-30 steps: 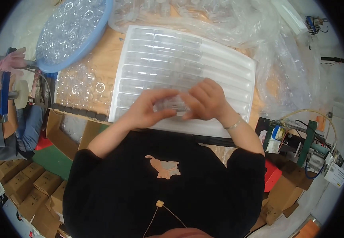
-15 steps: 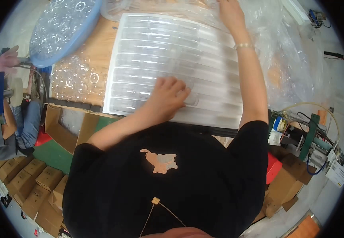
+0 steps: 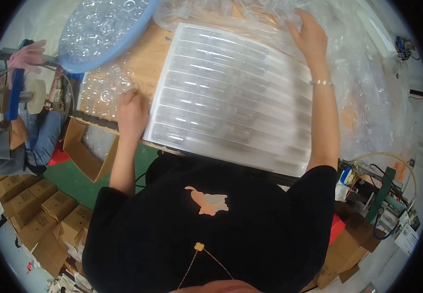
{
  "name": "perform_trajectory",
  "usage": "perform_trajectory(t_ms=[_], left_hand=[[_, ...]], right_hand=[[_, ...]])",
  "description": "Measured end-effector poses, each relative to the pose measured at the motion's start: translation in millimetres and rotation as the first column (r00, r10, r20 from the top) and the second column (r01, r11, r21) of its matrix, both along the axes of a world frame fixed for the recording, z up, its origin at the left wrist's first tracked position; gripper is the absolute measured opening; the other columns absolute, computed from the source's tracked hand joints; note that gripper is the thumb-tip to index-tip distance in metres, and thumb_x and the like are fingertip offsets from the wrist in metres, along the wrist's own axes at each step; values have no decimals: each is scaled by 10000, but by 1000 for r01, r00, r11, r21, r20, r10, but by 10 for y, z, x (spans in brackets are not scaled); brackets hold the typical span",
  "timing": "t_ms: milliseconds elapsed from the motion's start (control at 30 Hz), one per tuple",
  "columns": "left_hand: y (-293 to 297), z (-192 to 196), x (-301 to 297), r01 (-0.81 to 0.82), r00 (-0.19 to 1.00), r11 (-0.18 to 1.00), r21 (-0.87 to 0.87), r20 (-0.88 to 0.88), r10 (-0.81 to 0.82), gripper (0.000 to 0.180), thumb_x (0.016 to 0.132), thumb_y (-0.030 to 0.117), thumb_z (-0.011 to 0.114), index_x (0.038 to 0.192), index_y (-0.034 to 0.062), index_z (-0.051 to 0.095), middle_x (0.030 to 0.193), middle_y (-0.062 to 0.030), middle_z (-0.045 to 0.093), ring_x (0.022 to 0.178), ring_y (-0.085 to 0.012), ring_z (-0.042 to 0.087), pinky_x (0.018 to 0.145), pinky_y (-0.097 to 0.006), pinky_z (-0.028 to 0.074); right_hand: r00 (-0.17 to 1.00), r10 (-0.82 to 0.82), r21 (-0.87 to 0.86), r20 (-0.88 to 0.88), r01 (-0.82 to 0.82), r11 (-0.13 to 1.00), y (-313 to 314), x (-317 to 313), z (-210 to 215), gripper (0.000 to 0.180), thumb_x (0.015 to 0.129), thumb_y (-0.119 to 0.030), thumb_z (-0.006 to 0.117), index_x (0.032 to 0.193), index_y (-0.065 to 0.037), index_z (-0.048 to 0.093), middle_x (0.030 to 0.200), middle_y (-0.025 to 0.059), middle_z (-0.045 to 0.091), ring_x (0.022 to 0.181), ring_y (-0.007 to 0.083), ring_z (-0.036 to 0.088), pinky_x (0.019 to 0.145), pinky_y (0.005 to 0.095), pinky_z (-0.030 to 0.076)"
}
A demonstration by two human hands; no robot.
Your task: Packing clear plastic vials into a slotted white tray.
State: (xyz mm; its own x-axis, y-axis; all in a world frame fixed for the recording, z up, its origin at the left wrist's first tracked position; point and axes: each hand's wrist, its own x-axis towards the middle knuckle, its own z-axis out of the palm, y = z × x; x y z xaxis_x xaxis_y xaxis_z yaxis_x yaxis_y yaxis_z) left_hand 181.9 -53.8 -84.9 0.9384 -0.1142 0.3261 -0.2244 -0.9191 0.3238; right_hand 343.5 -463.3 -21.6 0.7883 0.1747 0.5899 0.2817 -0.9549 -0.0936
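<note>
Since half a second ago the left hand [image 3: 132, 113] has slid off the clear ribbed tray [image 3: 231, 97] (flat on the bench [image 3: 148, 63]) to the loose clear pieces [image 3: 101, 90], fingers curled, while the right hand [image 3: 310, 36], fingers spread, rests on crinkled plastic sheeting [image 3: 363, 83]

Clear ribbed tray [image 3: 231, 97]; blue-rimmed basin [image 3: 106, 29], brown cardboard boxes [image 3: 31, 210], black shirt [image 3: 211, 229]

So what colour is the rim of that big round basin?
Light blue. The basin is full of clear plastic pieces, seen best in the head view.
</note>
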Motion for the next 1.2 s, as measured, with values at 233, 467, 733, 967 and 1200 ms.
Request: perform_trajectory(t_ms=[233,467,733,967,1200], left_hand=[[2,97,153,64,985,991,-117,169,-43,87,747,-1,558,823,2,600,859,-126,601,765,-306,506,708,-357,429],[-1063,623,-151,115,916,389,-914,-54,-398,201,825,-37,537,996,27,620,787,-16,564,620,-51,463,535,-169,366],[-1445,663,-22,295,830,461,-837,-14,-558,293,748,61,646,1039,92,642,966,-87,582,661,-131,519,613,-237,429],[-1464,611,59,169,874,293,-941,6,-485,241,851,100,575,1075,21,617,900,-72,653,789,-87,545,707,-219,437],[-1515,652,15,-8,865,96,-995,-55,-499,249,867,92,563,1096,1,603,951,-36,640,753,-55,533,684,-189,438]], right_hand=[[821,512,399,-252,-394,828,932,-1393,165,460,617,-204,783,1013,-69,591,876,70,611,644,204,579,557,276,482],[864,480,397,-150,-392,830,1188,-1889,-41,467,589,-159,788,985,-8,592,790,113,590,645,256,582,538,307,470],[932,354,303,-72,-318,899,1031,-1873,74,405,567,-85,763,909,12,570,749,106,566,608,238,563,507,288,454],[962,264,280,62,-271,921,1186,-1729,83,392,622,-183,732,918,13,567,746,76,531,528,203,523,452,268,417],[963,266,239,35,-266,934,1229,-1712,121,426,614,-166,745,960,23,585,765,91,568,582,209,558,481,258,443]])
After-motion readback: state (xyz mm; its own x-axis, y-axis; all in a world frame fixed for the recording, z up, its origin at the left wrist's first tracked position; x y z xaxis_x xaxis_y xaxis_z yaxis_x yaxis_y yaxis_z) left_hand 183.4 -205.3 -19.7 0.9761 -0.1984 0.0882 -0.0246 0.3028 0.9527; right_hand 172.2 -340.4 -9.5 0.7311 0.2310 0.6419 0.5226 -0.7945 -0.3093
